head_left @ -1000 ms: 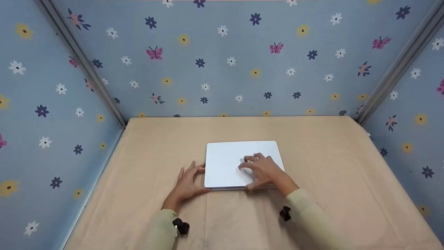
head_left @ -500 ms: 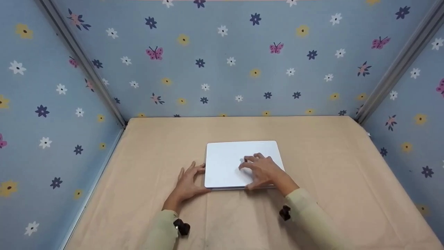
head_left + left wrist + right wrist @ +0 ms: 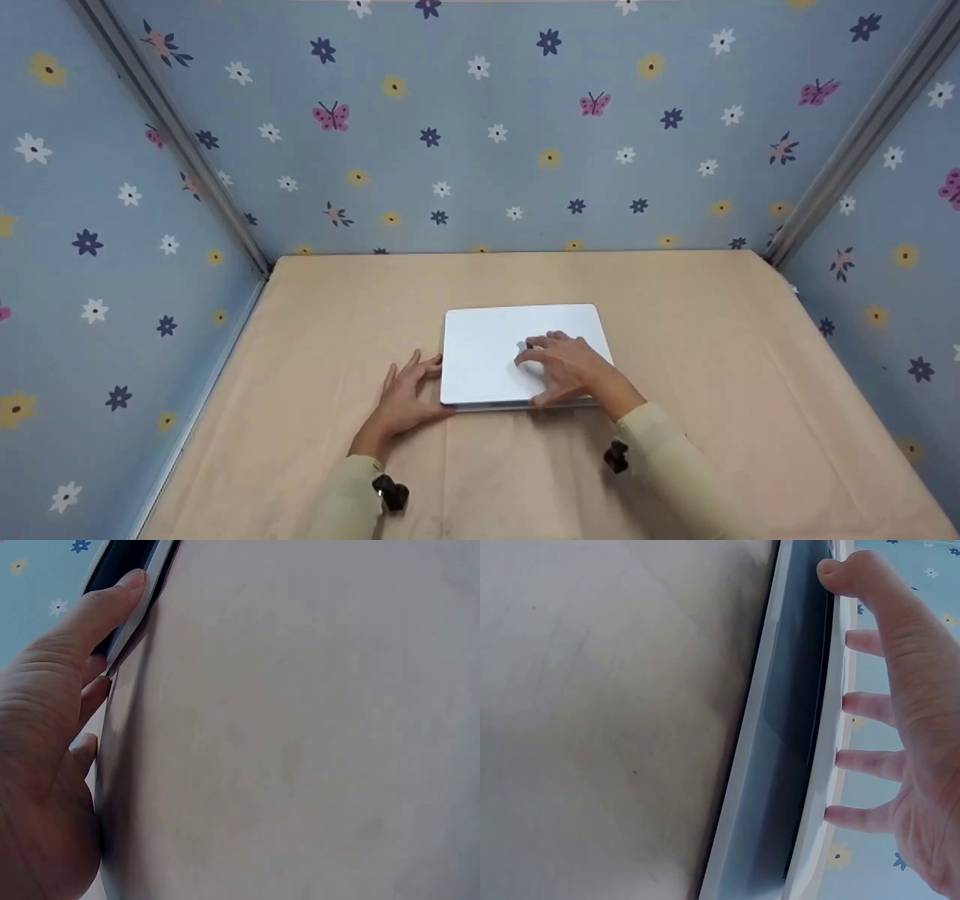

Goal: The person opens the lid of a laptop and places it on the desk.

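A silver laptop (image 3: 480,345) lies flat with its lid slightly raised along the near edge; a logo shows partly beside the right fingers. At its near left corner, my left hand (image 3: 405,401) holds the body, thumb on the front edge and fingers along the left side. In the left wrist view the thumb (image 3: 97,611) lies against the laptop's edge (image 3: 154,585). My right hand (image 3: 570,367) pinches the lid: its thumb (image 3: 844,576) is at the front edge, the fingertips on top. A dark gap shows between lid (image 3: 816,802) and base (image 3: 739,765) in the right wrist view.
A beige cloth (image 3: 337,315) covers the table under the laptop. Blue floral walls (image 3: 480,172) stand at the back and both sides, with grey metal posts (image 3: 180,127) at the corners. Light sleeves with black wrist cameras (image 3: 391,493) reach in from the near side.
The lid's front edge looks slightly higher, so the gap beneath it is a little wider. Both hands keep nearly the same places; the head view has shifted slightly.
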### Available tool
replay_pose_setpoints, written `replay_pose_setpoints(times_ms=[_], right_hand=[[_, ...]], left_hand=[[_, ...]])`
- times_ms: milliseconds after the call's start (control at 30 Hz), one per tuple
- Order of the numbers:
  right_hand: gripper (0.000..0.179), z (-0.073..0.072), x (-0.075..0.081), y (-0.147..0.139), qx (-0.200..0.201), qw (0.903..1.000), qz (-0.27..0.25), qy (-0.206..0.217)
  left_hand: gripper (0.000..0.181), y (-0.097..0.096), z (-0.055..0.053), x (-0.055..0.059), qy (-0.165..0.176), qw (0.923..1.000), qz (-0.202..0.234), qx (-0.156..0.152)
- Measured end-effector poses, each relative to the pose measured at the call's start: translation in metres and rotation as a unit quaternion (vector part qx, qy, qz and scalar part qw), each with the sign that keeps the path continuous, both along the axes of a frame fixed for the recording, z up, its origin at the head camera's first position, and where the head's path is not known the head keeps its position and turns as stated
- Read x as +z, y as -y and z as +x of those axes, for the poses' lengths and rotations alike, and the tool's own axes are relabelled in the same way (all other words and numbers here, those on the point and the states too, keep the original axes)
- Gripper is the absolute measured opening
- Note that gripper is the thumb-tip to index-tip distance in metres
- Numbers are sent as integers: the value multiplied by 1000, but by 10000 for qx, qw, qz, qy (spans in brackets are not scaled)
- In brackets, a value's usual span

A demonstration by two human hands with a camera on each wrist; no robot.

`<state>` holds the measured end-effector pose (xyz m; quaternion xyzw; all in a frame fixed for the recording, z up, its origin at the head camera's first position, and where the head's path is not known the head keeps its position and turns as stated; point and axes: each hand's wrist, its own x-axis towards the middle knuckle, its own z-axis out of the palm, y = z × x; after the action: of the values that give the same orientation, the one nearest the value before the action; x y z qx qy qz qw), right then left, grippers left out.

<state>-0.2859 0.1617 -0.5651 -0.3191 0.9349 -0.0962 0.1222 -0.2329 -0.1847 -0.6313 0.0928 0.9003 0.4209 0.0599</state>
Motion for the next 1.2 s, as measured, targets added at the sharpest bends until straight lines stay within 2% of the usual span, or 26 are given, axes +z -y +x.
replay_pose_setpoints(times_ms=[267,633,800,1000,1200], right_hand=[[76,-2,7,-2,136,9999,-20,63],[75,-3,9,-3,301,9994,-95,-136],[74,-5,9,-4,466,9982,-224,-299],[76,-5,10,-3,453,9984,-153,-294],[73,-5,10,-2,344,9992,-152,-119]], left_hand=[[62,2,-1,-2,-131,9998,5,-133],[47,2,1,0,-336,9992,32,-209],[46,2,1,-1,-359,9990,-94,-264],[54,3,-1,-2,-266,9988,-240,-327],[56,3,-1,-1,-246,9989,-254,-322]])
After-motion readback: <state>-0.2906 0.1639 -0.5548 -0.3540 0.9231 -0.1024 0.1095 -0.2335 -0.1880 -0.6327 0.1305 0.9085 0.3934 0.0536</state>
